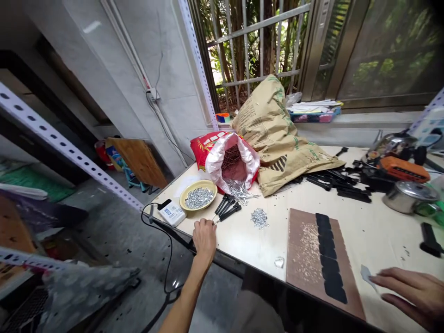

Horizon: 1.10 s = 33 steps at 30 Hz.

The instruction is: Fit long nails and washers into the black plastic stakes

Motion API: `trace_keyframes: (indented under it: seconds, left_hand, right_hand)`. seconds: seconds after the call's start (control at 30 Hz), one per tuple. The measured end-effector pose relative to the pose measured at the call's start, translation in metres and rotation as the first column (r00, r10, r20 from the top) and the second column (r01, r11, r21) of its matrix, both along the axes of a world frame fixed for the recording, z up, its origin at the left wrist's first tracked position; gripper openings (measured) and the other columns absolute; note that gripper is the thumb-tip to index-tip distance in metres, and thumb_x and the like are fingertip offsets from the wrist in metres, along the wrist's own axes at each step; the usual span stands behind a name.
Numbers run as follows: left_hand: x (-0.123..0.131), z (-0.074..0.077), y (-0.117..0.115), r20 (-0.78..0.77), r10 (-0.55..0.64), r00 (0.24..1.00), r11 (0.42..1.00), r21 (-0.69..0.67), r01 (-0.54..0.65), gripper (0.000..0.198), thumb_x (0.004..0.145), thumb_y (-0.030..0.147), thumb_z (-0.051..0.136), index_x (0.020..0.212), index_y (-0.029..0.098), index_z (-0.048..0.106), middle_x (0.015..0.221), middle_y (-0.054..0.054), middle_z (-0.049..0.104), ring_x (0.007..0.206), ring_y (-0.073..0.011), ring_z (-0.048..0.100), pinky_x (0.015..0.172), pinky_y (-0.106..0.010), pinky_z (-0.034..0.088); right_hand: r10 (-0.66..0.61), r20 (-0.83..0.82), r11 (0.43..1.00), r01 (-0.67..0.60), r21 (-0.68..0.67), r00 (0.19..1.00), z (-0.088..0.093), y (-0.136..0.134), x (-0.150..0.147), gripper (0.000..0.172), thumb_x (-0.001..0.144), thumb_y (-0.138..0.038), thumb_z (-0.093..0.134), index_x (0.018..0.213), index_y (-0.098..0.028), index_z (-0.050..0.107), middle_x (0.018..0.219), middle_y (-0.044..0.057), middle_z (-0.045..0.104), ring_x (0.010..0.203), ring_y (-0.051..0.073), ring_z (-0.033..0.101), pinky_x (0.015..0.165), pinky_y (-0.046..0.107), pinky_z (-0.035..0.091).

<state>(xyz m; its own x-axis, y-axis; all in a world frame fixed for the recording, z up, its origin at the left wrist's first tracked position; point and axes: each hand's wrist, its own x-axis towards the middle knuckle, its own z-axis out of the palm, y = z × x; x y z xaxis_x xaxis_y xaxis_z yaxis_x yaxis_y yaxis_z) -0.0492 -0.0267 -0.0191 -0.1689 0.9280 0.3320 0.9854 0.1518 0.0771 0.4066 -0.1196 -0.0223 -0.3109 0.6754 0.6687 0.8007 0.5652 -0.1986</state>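
Left hand (204,238) down at the near edge of the surface (239,243), fingers curled at the black-handled pieces (227,208) at two o'clock; the metal ends vanish behind the fingertips, so I can't tell whether they're gripped. Over to the right hand (412,290), cut off by the frame: fingers loosely extended, thumb apart, right at a grey flake (366,275); pinched or merely touched, can't tell. At nine o'clock from it, a brown board (294,231) carries a column of black pads (329,252). Back left: white box (172,212) at ten, yellow bowl (183,200) at twelve, its metal bits too small to identify. Red sack (204,148) at one, its depths shadowed, partly hiding the paper sack (274,120).
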Motion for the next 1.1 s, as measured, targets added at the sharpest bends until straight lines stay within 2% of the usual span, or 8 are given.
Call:
trace_keyframes:
  seconds: [0.13,0.3,0.47,0.57,0.67,0.73,0.9,1.1]
  left_hand:
    - [-0.018,-0.002,-0.007,0.057,-0.061,0.996,0.997,0.053,0.058,0.018,0.085,0.022,0.049,0.084,0.016,0.066,0.088,-0.009,0.061,0.085,-0.0238,0.051,0.076,-0.034,0.043]
    - [-0.009,0.014,-0.014,0.389,-0.128,0.912,0.977,0.208,0.049,0.022,0.086,0.033,0.048,0.082,0.017,0.063,0.085,-0.008,0.061,0.083,-0.0237,0.053,0.076,-0.036,0.043]
    - [0.053,0.045,-0.032,0.742,-0.310,0.595,0.921,0.080,0.381,0.024,0.084,0.035,0.050,0.072,0.019,0.062,0.077,-0.004,0.062,0.076,-0.0179,0.057,0.066,-0.027,0.043]
    - [0.082,0.051,-0.040,0.860,-0.264,0.437,0.881,0.030,0.473,0.027,0.083,0.038,0.053,0.068,0.018,0.064,0.073,-0.003,0.062,0.071,-0.0163,0.057,0.063,-0.025,0.043]
    - [0.092,0.041,-0.033,0.907,-0.212,0.364,0.869,0.004,0.496,0.031,0.085,0.039,0.049,0.075,0.018,0.068,0.074,-0.004,0.063,0.067,-0.0158,0.058,0.062,-0.025,0.044]
    - [0.093,0.029,-0.022,0.870,-0.243,0.430,0.895,0.031,0.444,0.028,0.086,0.036,0.047,0.085,0.019,0.069,0.081,-0.005,0.064,0.070,-0.0166,0.059,0.064,-0.027,0.045]
    - [0.097,-0.002,0.004,0.607,-0.332,0.722,0.924,0.055,0.378,0.018,0.085,0.022,0.049,0.094,0.017,0.064,0.090,-0.008,0.062,0.081,-0.0195,0.059,0.074,-0.031,0.045]
    - [0.108,-0.013,0.013,0.362,-0.294,0.885,0.938,-0.067,0.340,0.019,0.088,0.019,0.044,0.090,0.015,0.063,0.087,-0.007,0.059,0.077,-0.0189,0.059,0.068,-0.029,0.044]
  right_hand:
    - [0.234,0.290,0.968,-0.195,-0.160,0.928,0.043,0.035,-0.044,0.022,0.091,-0.033,0.048,0.106,-0.027,0.062,0.101,0.010,0.065,0.086,0.018,0.063,0.070,0.030,0.052]
    - [0.330,0.213,0.940,-0.340,0.012,0.920,0.087,0.064,-0.143,0.028,0.092,-0.010,0.041,0.114,-0.017,0.057,0.112,0.009,0.062,0.109,0.022,0.054,0.088,0.038,0.048]
    - [0.410,0.322,0.888,-0.454,0.073,0.853,0.079,0.084,-0.199,0.027,0.091,-0.011,0.043,0.113,-0.016,0.057,0.118,0.007,0.060,0.107,0.022,0.053,0.092,0.040,0.044]
    - [0.402,0.386,0.901,-0.434,-0.005,0.830,0.064,0.081,-0.191,0.026,0.091,-0.010,0.040,0.107,-0.016,0.060,0.101,0.008,0.066,0.080,0.016,0.059,0.073,0.031,0.048]
    - [0.343,0.341,0.937,-0.344,-0.060,0.875,0.052,0.072,-0.165,0.027,0.091,-0.008,0.038,0.103,-0.016,0.061,0.093,0.008,0.066,0.076,0.016,0.059,0.064,0.028,0.045]
    - [0.274,0.254,0.962,-0.263,-0.074,0.928,0.046,0.068,-0.146,0.026,0.092,-0.009,0.038,0.103,-0.016,0.061,0.096,0.008,0.065,0.081,0.016,0.060,0.066,0.028,0.045]
    - [0.115,0.107,0.986,-0.101,-0.130,0.988,0.037,0.063,-0.113,0.021,0.092,-0.014,0.042,0.098,-0.019,0.061,0.096,0.007,0.062,0.081,0.015,0.059,0.067,0.026,0.047]
    - [0.118,0.014,0.973,-0.113,-0.201,0.993,0.028,0.050,-0.102,0.018,0.092,-0.015,0.045,0.100,-0.017,0.061,0.093,0.007,0.061,0.084,0.016,0.058,0.069,0.027,0.049]
